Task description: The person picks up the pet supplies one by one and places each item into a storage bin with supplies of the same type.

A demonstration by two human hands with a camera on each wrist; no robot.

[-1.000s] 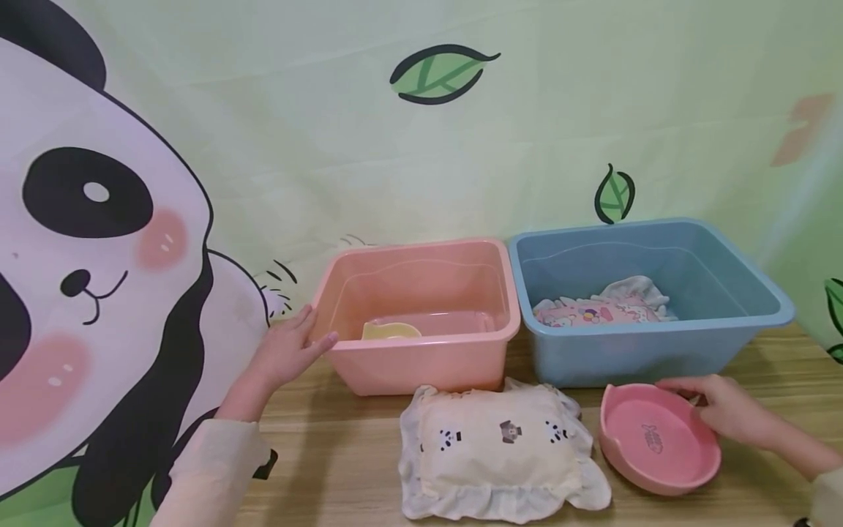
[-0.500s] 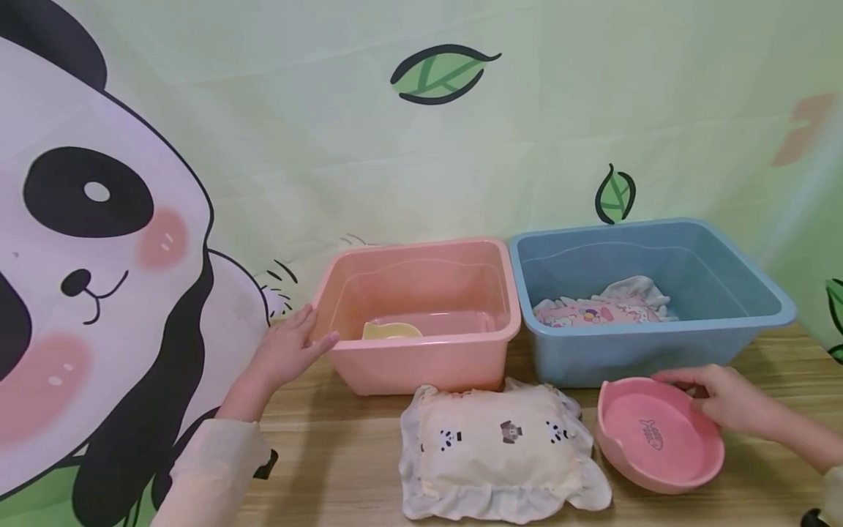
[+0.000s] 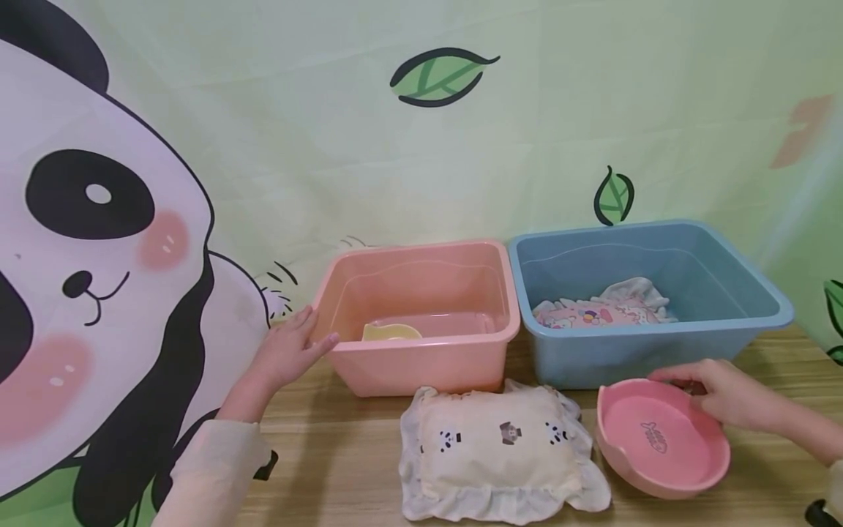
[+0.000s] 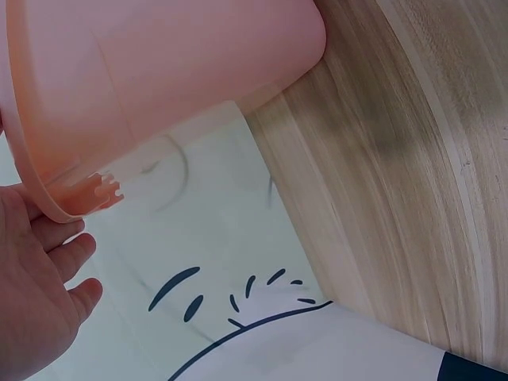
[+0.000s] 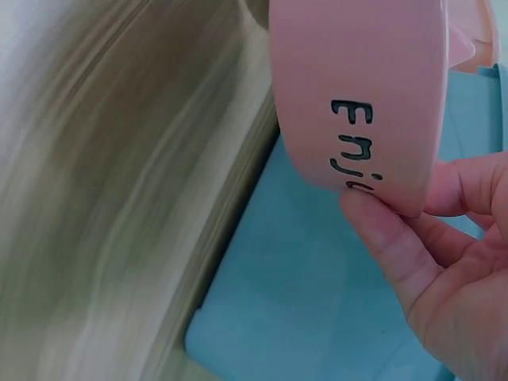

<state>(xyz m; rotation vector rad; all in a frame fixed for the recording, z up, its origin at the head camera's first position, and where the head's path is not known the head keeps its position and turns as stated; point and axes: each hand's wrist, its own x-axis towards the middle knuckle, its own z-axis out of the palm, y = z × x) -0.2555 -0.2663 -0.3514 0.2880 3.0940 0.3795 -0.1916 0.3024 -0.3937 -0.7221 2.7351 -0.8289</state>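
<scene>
My right hand (image 3: 734,395) pinches the far right rim of a pink pet bowl (image 3: 685,454), with a fishbone drawing inside and ear-like points on its rim. In the right wrist view, thumb and fingers grip the bowl's wall (image 5: 357,71), which carries dark lettering. My left hand (image 3: 283,351) rests at the left rim of a pink basin (image 3: 421,366), fingers extended and thumb spread along the front. In the left wrist view, the fingertips (image 4: 75,250) lie by the basin's rim (image 4: 40,186). A small yellow object (image 3: 391,331) lies in that basin, partly hidden by its front wall.
A blue basin (image 3: 632,355) stands right of the pink one, holding a pink printed pillow (image 3: 602,313) with ruffles. In front lies a cream ruffled pillow (image 3: 500,446) with animal pictures, just left of the bowl. Behind hangs a cloth backdrop (image 3: 303,146) with a panda.
The right hand has risen slightly with the pink pet bowl, which now looks larger and a little tilted. The left hand has stayed at the pink basin.
</scene>
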